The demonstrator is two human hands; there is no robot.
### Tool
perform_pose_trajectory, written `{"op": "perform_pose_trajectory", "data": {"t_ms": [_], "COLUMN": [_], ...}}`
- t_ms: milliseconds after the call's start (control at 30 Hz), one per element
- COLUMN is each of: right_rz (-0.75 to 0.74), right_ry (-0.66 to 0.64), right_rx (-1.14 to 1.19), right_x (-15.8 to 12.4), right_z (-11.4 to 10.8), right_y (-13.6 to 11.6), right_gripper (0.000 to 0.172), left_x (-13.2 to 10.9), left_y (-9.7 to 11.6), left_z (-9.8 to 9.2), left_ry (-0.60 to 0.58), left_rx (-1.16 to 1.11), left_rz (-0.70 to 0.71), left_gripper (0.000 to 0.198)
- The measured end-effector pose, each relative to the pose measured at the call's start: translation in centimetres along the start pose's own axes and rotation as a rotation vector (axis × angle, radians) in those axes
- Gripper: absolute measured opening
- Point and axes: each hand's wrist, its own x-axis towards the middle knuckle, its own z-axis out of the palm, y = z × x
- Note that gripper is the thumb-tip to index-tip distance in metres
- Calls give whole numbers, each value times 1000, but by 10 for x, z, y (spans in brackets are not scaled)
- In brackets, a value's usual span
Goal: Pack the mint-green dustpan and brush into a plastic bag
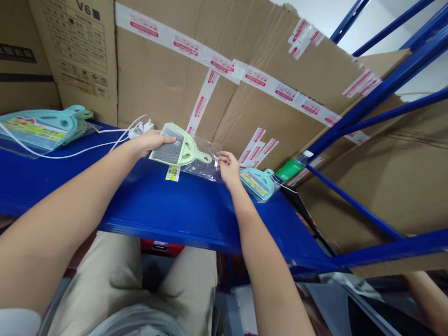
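Note:
My left hand [149,141] grips the far edge of a pale green mini dustpan with a grey brush [178,149] nested in it, held just above the blue shelf [168,205]. The handle end of the set sits in a clear plastic bag [203,165]. My right hand [228,168] pinches the open edge of that bag. A yellow-green label [172,173] hangs below the dustpan.
A teal dustpan set in a bag [259,183] lies right of my right hand. More bagged teal and green sets [42,126] lie at the shelf's left, with a white cable [105,140]. Taped cardboard boxes [245,70] stand behind. Blue rack bars [371,93] cross at right.

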Motion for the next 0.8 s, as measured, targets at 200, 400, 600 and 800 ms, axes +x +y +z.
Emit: {"op": "perform_pose_trajectory", "data": {"t_ms": [200, 400, 600, 800], "right_rz": [30, 132, 175, 233], "right_ry": [-26, -60, -66, 51], "right_rx": [187, 253, 254, 182], "right_x": [-5, -10, -12, -8], "right_z": [-1, -2, 0, -4], "right_y": [-8, -18, -19, -20], "right_gripper": [23, 13, 25, 34], "left_x": [-2, -5, -5, -1], "left_y": [-2, -3, -5, -8], "left_z": [8, 14, 18, 21], "left_ry": [-36, 3, 23, 7], "left_rx": [-70, -114, -99, -96], "left_rz": [18, 49, 48, 54], "left_gripper": [14, 13, 15, 11]}}
